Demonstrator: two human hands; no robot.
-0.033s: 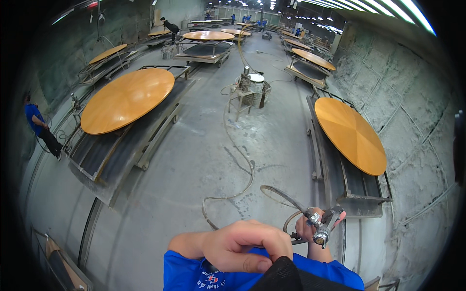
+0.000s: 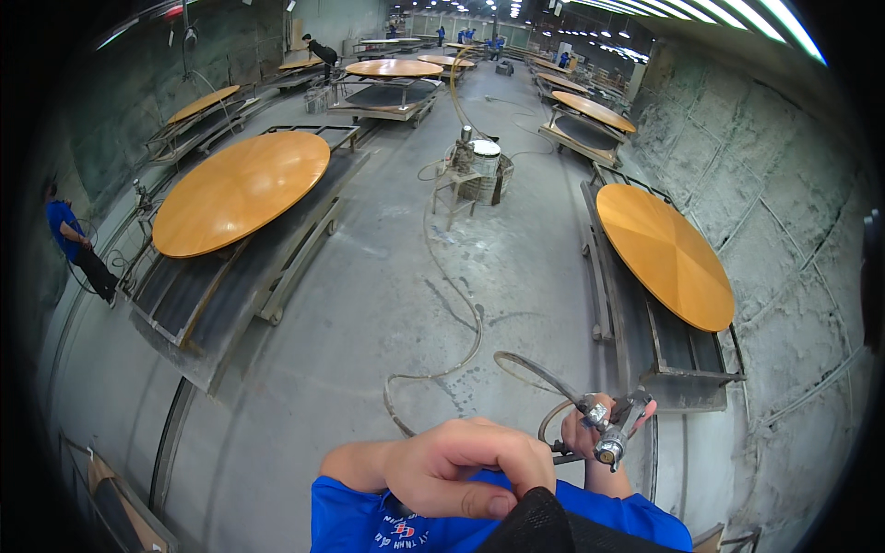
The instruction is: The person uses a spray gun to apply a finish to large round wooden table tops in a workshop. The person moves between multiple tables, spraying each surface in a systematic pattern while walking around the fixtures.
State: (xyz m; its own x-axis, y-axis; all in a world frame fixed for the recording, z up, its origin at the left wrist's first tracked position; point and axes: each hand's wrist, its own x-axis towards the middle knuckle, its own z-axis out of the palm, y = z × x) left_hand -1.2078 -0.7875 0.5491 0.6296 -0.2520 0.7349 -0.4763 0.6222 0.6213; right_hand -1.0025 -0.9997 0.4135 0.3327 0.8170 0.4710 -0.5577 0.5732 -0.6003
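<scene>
My left hand [image 2: 466,465] is bent in front of my blue shirt, with its fingers curled and the thumb against the edge of a black mesh cloth [image 2: 576,530] at the bottom of the view. Part of that grip is hidden by the cloth. To the right, my right hand [image 2: 579,438] is closed round a metal spray gun [image 2: 613,433], its round nozzle end toward the camera. A hose [image 2: 530,362] loops from the gun to the left. The nearest round wooden tabletop [image 2: 668,258] lies on a low wheeled cart to the right, apart from the gun.
Another round tabletop [image 2: 241,194] rests on a cart at left, with a person in blue [image 2: 76,241] beyond it. A white-topped bucket [image 2: 484,158] and a stand are mid-floor. A long hose [image 2: 470,346] snakes over the floor. More tabletops, carts and people are farther back.
</scene>
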